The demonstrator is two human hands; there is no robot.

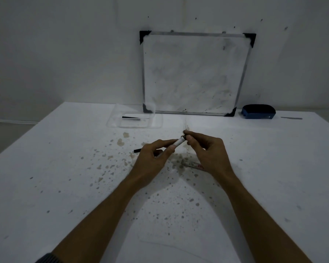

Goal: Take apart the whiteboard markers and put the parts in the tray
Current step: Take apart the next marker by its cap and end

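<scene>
My left hand (154, 158) grips a white marker barrel (179, 142) above the middle of the table. My right hand (205, 150) pinches the dark tip end (184, 138) of that same barrel between thumb and fingers. A black piece (137, 150) pokes out to the left behind my left hand. Another marker, white with red print (193, 164), lies on the table under my right hand, partly hidden. The clear tray (156, 122) sits at the back centre-left, with one black marker part (131, 118) lying in it.
A small whiteboard (194, 73) leans on the wall at the back of the white table (65, 186). A blue eraser (258, 111) lies to its right, with a grey mark (291, 118) beyond. Brown stains dot the table's middle.
</scene>
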